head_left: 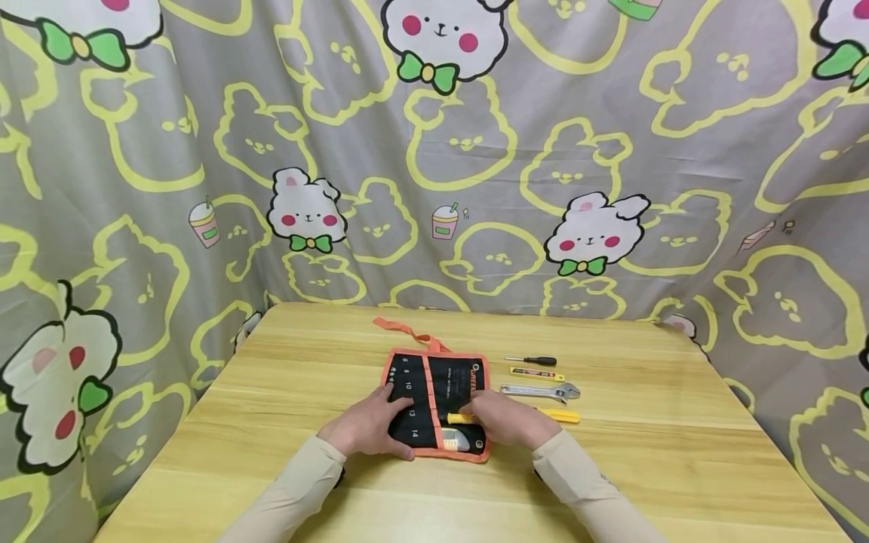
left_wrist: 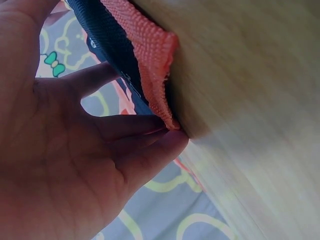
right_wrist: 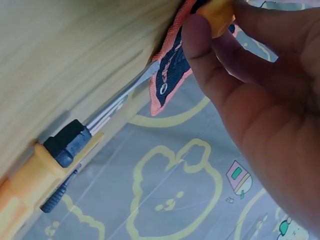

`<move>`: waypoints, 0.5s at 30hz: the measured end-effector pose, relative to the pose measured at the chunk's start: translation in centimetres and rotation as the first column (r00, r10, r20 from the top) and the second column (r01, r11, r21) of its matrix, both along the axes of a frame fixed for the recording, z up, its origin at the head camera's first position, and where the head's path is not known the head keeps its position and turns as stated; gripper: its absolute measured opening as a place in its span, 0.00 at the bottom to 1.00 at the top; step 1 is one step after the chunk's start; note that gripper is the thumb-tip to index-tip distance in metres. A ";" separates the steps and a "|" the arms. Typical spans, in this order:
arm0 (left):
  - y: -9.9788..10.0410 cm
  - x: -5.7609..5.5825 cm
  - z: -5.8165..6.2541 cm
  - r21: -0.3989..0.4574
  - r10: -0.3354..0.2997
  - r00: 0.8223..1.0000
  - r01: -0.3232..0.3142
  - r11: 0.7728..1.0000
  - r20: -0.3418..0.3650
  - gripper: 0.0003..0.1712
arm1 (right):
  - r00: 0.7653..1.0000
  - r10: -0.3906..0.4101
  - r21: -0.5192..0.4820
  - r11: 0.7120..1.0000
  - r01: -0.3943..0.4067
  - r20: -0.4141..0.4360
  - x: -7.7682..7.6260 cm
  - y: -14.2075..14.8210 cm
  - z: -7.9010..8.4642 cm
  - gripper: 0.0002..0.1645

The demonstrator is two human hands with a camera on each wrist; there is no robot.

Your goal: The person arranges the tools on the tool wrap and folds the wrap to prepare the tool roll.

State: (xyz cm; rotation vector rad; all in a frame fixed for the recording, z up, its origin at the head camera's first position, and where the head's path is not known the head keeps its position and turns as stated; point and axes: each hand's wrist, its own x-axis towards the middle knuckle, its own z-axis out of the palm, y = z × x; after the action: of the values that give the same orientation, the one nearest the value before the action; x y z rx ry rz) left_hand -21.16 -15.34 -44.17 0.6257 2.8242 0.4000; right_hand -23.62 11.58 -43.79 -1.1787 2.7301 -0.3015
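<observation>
A black tool pouch point(head_left: 448, 385) with orange trim lies unrolled on the table, numbers printed beside its pockets. My left hand point(head_left: 366, 426) rests on its left side with fingers spread; in the left wrist view the thumb point(left_wrist: 172, 142) touches the orange edge. Over the pouch's right side, my right hand point(head_left: 505, 418) pinches a yellow tool handle point(head_left: 459, 418), whose dark end points left at a pocket; its shaft is hidden. A grey-and-yellow item point(head_left: 456, 439) sits in the pocket below. Beside the right hand lies a yellow-handled screwdriver point(right_wrist: 37, 167), its flat tip close to the pouch.
Right of the pouch lie a small black-handled screwdriver point(head_left: 531, 360), a flat yellow printed item point(head_left: 537, 374) and an adjustable wrench point(head_left: 541, 391). An orange strap point(head_left: 407, 329) trails off the pouch's far edge. A patterned curtain point(head_left: 475, 188) hangs behind the wooden table point(head_left: 271, 377).
</observation>
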 end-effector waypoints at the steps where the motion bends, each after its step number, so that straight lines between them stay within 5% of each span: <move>1: 0.0 0.0 0.0 0.001 -0.001 1.000 0.001 1.000 -0.002 0.52 | 1.000 -0.006 0.014 1.000 0.006 -0.012 0.1 -0.1 0.0 0.14; 6: 0.0 0.0 -0.1 0.005 -0.001 1.000 0.001 1.000 0.005 0.51 | 0.999 -0.028 0.043 0.999 0.030 -0.031 0.2 -0.4 -0.1 0.19; 15: 0.0 -0.1 0.0 0.006 0.006 1.000 -0.006 1.000 0.006 0.51 | 1.000 -0.022 -0.064 0.998 0.023 0.016 -0.1 -0.6 -0.2 0.11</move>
State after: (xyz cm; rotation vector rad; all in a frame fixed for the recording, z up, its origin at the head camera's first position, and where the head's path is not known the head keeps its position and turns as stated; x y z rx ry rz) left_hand -21.22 -15.36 -44.21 0.6163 2.8212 0.4115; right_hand -23.68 10.99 -43.99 -1.1571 2.7418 -0.4020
